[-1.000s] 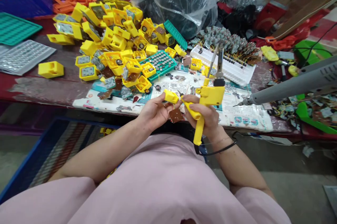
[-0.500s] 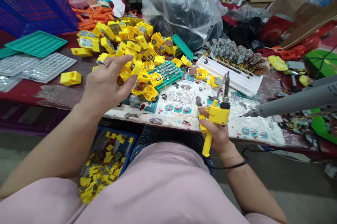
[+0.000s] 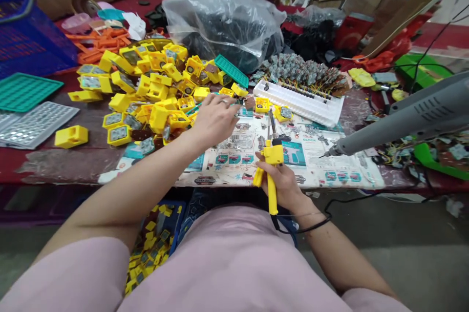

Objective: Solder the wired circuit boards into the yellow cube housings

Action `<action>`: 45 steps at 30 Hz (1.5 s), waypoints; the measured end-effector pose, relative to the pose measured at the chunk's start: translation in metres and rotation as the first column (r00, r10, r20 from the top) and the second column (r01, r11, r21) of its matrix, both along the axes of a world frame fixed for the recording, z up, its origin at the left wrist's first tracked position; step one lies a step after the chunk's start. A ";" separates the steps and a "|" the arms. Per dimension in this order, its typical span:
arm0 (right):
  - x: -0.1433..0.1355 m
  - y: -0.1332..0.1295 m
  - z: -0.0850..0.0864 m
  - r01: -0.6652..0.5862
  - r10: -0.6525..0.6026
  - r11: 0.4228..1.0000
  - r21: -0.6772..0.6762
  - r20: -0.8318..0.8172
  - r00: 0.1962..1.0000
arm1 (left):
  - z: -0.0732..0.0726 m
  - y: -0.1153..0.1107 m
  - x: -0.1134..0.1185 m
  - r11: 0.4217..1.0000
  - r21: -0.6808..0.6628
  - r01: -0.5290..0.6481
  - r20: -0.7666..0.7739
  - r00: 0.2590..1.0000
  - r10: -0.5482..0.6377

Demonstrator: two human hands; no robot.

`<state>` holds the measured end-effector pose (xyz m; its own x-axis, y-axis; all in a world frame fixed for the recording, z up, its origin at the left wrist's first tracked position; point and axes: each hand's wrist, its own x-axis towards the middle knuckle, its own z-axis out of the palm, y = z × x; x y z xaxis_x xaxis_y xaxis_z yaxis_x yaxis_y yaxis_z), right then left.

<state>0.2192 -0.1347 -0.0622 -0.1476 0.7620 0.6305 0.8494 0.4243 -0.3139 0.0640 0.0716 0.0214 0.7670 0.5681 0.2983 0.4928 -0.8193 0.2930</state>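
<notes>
Over the right edge of the heap of yellow housings [image 3: 157, 88], the left hand [image 3: 216, 119] spreads palm down, its fingers hiding whatever they may touch. Above the printed sheet's [image 3: 234, 158] near edge, the right hand [image 3: 282, 182] grips a yellow soldering gun [image 3: 273, 155], tip pointing away toward the white foam tray [image 3: 300, 102].

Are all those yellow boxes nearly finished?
Probably not. The boxes in the low blue bin look done. The right hand grips the yellow gun. The left hand is by the big yellow pile, its grip unclear. That pile seems left.
</notes>
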 end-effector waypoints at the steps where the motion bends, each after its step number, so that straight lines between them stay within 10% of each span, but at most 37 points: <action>1: 0.000 -0.001 0.000 0.002 -0.002 1.000 -0.021 -0.034 0.999 | -0.004 0.005 0.018 1.000 -0.008 0.001 -0.030 1.000 -0.001; 6: 0.000 -0.002 -0.004 0.078 -0.085 0.995 -0.062 -0.116 0.990 | -0.020 0.029 0.084 0.999 -0.036 -0.012 -0.167 0.986 0.005; 12: -0.004 0.000 -0.002 0.165 -0.155 0.986 0.027 -0.220 0.963 | -0.031 0.043 0.107 0.995 -0.092 0.026 -0.185 0.982 -0.042; 18: -0.005 0.000 -0.002 0.224 -0.189 0.967 0.122 -0.245 0.951 | -0.006 0.027 0.083 0.935 -0.342 0.096 0.339 0.941 0.028; 21: -0.004 0.000 -0.004 0.232 -0.194 0.963 0.134 -0.247 0.949 | 0.018 0.002 0.058 0.702 -0.657 0.274 0.589 0.768 0.252; 27: -0.003 0.000 -0.005 0.216 -0.183 0.972 0.093 -0.274 0.944 | 0.034 -0.045 0.000 -0.139 -0.875 0.464 0.277 0.716 0.641; 30: -0.002 0.001 -0.004 0.211 -0.181 0.972 0.101 -0.250 0.951 | 0.022 -0.061 -0.022 -0.310 -0.816 0.487 0.186 0.730 0.658; 35: -0.002 0.002 -0.002 0.189 -0.158 0.976 0.113 -0.236 0.959 | 0.001 -0.081 -0.038 -0.407 -0.777 0.481 0.109 0.739 0.665; 39: -0.003 0.000 0.000 0.194 -0.170 0.977 0.087 -0.231 0.958 | -0.013 -0.087 -0.048 -0.281 -0.885 0.370 0.132 0.780 0.611; 40: -0.002 0.000 0.002 0.197 -0.177 0.977 0.075 -0.218 0.960 | -0.016 -0.087 -0.052 -0.142 -0.943 0.302 0.175 0.810 0.559; 42: 0.000 -0.001 0.008 0.189 -0.180 0.981 0.050 -0.151 0.972 | -0.021 -0.087 -0.061 0.320 -0.940 0.119 0.243 0.892 0.382; 44: 0.004 -0.002 0.015 0.149 -0.148 0.989 0.022 -0.024 0.989 | -0.025 -0.086 -0.070 0.764 -0.644 -0.047 0.163 0.967 0.197; 45: 0.006 -0.001 0.018 0.116 -0.117 0.993 0.006 0.047 0.992 | -0.027 -0.086 -0.073 0.883 -0.461 -0.095 0.070 0.987 0.142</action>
<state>0.2252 -0.1358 -0.0438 -0.0876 0.7736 0.6275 0.9069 0.3225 -0.2710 -0.0092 -0.0146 -0.0055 0.6657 0.7441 0.0560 0.5268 -0.5217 0.6710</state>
